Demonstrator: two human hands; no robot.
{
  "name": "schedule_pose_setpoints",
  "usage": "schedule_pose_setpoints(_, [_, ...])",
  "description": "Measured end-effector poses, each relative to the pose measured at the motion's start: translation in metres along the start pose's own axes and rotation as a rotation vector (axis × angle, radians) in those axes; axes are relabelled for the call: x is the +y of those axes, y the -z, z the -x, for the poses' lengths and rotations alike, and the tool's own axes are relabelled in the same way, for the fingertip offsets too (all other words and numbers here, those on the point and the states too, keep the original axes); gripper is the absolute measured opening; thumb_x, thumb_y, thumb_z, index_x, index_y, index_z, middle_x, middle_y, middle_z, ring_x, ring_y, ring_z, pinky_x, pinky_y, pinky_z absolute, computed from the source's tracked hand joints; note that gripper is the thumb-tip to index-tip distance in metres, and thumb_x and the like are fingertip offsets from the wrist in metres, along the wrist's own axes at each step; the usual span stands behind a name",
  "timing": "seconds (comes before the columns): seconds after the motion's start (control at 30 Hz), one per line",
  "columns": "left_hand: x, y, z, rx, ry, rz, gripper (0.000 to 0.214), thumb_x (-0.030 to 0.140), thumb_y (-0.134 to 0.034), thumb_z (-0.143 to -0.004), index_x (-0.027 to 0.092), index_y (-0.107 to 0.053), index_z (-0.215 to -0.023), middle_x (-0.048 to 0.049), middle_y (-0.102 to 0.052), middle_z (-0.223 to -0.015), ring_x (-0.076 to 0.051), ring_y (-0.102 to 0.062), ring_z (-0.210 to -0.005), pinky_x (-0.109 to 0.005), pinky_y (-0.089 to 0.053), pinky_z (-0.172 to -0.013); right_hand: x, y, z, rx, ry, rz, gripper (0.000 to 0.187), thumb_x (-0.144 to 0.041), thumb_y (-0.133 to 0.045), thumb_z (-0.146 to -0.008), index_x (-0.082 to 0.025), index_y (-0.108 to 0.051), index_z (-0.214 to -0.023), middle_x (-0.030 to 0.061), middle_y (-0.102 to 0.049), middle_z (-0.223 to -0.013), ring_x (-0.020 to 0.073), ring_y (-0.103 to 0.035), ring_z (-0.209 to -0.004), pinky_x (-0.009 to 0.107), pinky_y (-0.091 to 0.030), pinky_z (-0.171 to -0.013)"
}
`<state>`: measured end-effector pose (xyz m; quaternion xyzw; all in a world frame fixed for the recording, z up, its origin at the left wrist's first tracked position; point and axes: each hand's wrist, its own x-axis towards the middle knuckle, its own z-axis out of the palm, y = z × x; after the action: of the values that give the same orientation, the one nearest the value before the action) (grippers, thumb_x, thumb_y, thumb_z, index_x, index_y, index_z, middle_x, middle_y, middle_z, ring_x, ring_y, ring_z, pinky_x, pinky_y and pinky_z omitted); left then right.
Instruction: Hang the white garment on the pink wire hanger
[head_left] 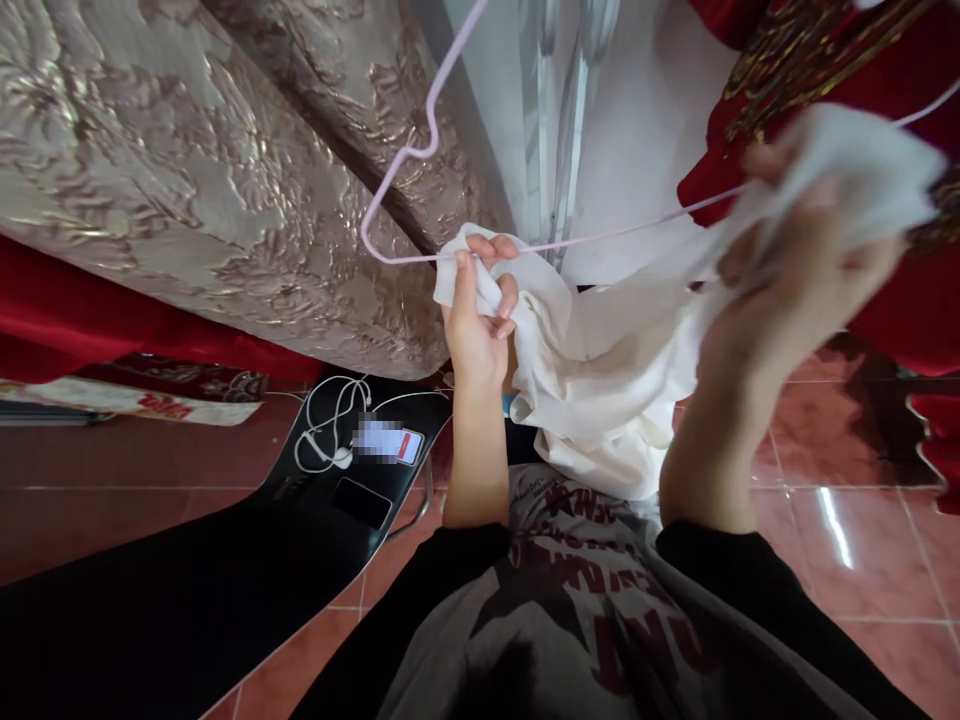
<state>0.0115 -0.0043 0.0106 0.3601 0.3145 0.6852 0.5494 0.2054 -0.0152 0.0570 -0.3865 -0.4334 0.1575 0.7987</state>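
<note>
A thin pale-pink hanger [433, 110] is held up in front of me, its straight bar running toward the right. My left hand [484, 290] pinches the edge of a white cloth [615, 385] against that bar, near the hanger's left corner. Over on the right, my right hand [802, 240] grips another part of the same cloth; motion smears the fingers and the bunched end. Between both hands the fabric sags in folds, hanging down in front of my shirt. Whether my right fingers also touch the hanger bar I cannot tell.
A black chair [300, 510] at lower left carries a lit phone [409, 447], a dark phone [361, 502] and a white cable [304, 455]. Shiny embossed fabric [225, 190] hangs at upper left, red fabric [900, 290] at right. Red tiles [817, 560] cover the floor.
</note>
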Motion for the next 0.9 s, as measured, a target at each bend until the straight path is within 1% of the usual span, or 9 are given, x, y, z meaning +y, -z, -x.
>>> schedule_pose_setpoints(0.03, [0.001, 0.000, 0.000, 0.023, 0.016, -0.009, 0.025, 0.048, -0.056, -0.101, 0.026, -0.060, -0.088, -0.0047, -0.062, -0.100, -0.008, -0.031, -0.047, -0.024, -0.011, -0.035, 0.004, -0.013, 0.008, -0.080, -0.018, 0.046, 0.020, -0.031, -0.057, -0.097, -0.019, -0.071, -0.103, 0.0002, -0.071, -0.091, -0.0008, -0.039, -0.048, 0.018, -0.028, -0.044])
schedule_pose_setpoints(0.1, [0.003, 0.000, 0.001, 0.069, 0.032, -0.039, 0.025, 0.045, -0.053, -0.103, 0.026, -0.060, -0.088, -0.0045, -0.063, -0.100, -0.008, -0.032, -0.046, -0.024, -0.013, -0.035, 0.016, -0.031, 0.019, -0.286, -0.131, 0.148, 0.034, -0.047, -0.056, -0.097, -0.018, -0.074, -0.104, 0.0028, -0.069, -0.086, 0.0025, -0.047, -0.055, 0.019, -0.041, -0.051])
schedule_pose_setpoints(0.2, [0.006, 0.003, 0.004, 0.068, 0.022, -0.068, 0.025, 0.044, -0.052, -0.103, 0.025, -0.062, -0.090, -0.0050, -0.067, -0.103, -0.007, -0.034, -0.047, -0.023, -0.014, -0.034, 0.035, -0.038, 0.029, -0.446, -0.164, 0.253, 0.045, -0.058, -0.053, -0.097, -0.018, -0.073, -0.094, 0.0058, -0.068, -0.089, 0.0123, -0.066, -0.086, 0.031, -0.058, -0.087])
schedule_pose_setpoints(0.33, [0.018, 0.019, 0.006, -0.038, 0.087, -0.075, 0.017, 0.037, -0.063, -0.098, 0.023, -0.073, -0.099, -0.0086, -0.073, -0.112, -0.006, -0.041, -0.048, -0.019, -0.017, -0.033, 0.053, -0.034, 0.037, -0.376, -0.116, 0.287, 0.047, -0.062, -0.052, -0.096, -0.020, -0.070, -0.106, 0.0087, -0.069, -0.111, 0.0187, -0.066, -0.111, 0.041, -0.055, -0.106])
schedule_pose_setpoints(0.43, [0.040, 0.042, 0.001, 0.021, 0.150, -0.058, 0.013, 0.026, -0.072, -0.091, 0.017, -0.078, -0.098, -0.0114, -0.075, -0.105, -0.005, -0.046, -0.052, -0.013, -0.023, -0.032, 0.058, -0.030, 0.034, -0.380, -0.103, 0.313, 0.048, -0.064, -0.053, -0.094, -0.021, -0.068, -0.111, 0.0092, -0.068, -0.116, 0.0202, -0.065, -0.116, 0.042, -0.054, -0.110])
schedule_pose_setpoints(0.57, [0.085, 0.065, -0.013, 0.113, 0.174, 0.163, 0.026, 0.010, -0.051, -0.097, 0.018, -0.074, -0.106, -0.0090, -0.075, -0.116, -0.006, -0.055, -0.063, -0.004, -0.036, -0.035, 0.059, -0.024, 0.027, -0.393, -0.119, 0.332, 0.051, -0.069, -0.055, -0.091, -0.022, -0.067, -0.108, 0.0106, -0.067, -0.119, 0.0226, -0.065, -0.119, 0.045, -0.052, -0.112])
schedule_pose_setpoints(0.7, [0.114, 0.047, -0.029, 0.053, 0.162, 0.075, 0.043, 0.017, -0.025, -0.107, 0.017, -0.065, -0.123, -0.0096, -0.071, -0.128, -0.007, -0.066, -0.089, -0.003, -0.045, -0.043, 0.057, -0.027, 0.034, -0.391, -0.130, 0.300, 0.054, -0.071, -0.054, -0.090, -0.022, -0.066, -0.108, 0.0096, -0.068, -0.117, 0.0217, -0.065, -0.117, 0.046, -0.051, -0.115])
schedule_pose_setpoints(0.83, [0.104, 0.010, -0.039, -0.140, 0.017, -0.300, 0.022, 0.013, -0.053, -0.099, 0.015, -0.074, -0.105, -0.0075, -0.073, -0.113, -0.017, -0.072, -0.084, -0.016, -0.052, -0.043, 0.055, -0.033, 0.046, -0.309, -0.098, 0.238, 0.051, -0.068, -0.054, -0.092, -0.021, -0.067, -0.107, 0.0079, -0.069, -0.112, 0.0199, -0.067, -0.113, 0.046, -0.053, -0.114])
schedule_pose_setpoints(0.9, [0.094, -0.002, -0.041, -0.200, -0.086, -0.440, 0.014, 0.024, -0.068, -0.093, 0.016, -0.076, -0.103, -0.0055, -0.073, -0.106, -0.019, -0.070, -0.073, -0.023, -0.053, -0.042, 0.054, -0.033, 0.048, -0.289, -0.101, 0.238, 0.051, -0.067, -0.053, -0.093, -0.020, -0.067, -0.107, 0.0081, -0.068, -0.113, 0.0202, -0.067, -0.114, 0.047, -0.052, -0.115])
